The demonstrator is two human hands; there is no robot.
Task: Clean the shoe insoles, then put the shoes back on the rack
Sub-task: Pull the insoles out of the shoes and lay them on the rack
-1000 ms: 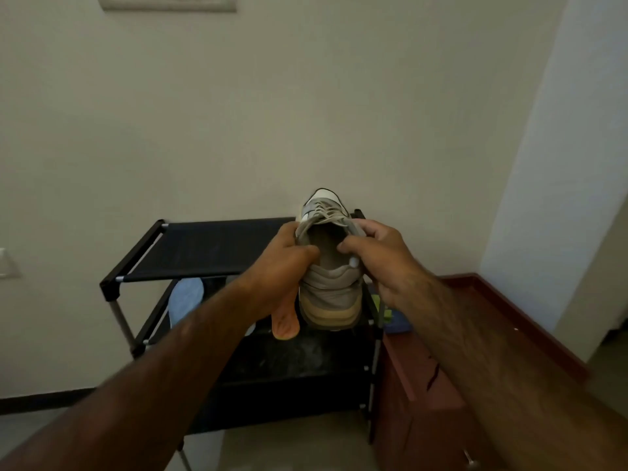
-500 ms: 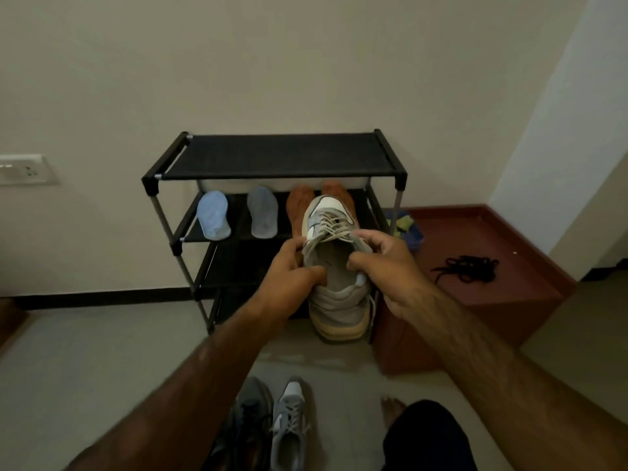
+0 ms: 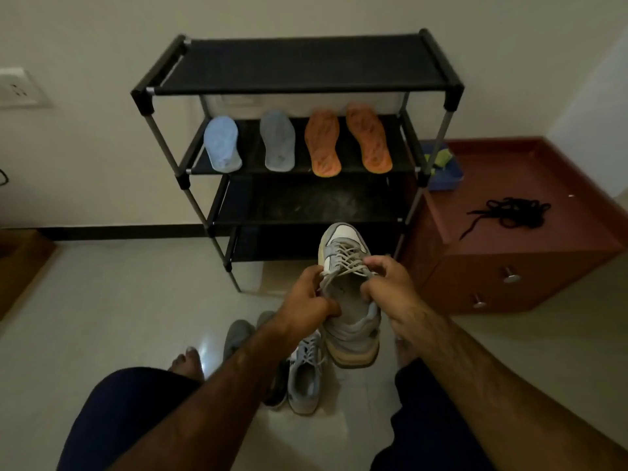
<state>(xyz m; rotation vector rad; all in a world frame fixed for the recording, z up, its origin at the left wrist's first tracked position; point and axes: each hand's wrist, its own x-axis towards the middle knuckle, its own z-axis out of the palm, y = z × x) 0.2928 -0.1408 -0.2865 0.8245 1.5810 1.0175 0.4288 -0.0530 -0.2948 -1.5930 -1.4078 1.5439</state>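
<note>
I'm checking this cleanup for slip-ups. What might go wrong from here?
1. The left hand and right hand grip the shoe at its opening; its loose laces could snag or pull out.
2. Blue insoles and orange insoles lie side by side on the rack; the wrong one might go in.
3. Other shoes lie on the floor by the person's feet, probably a trip hazard when stepping forward.

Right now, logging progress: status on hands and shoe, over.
Left hand, right hand grip the grey shoe, lifted. Four insoles on the rack. Other shoes on floor below.
</note>
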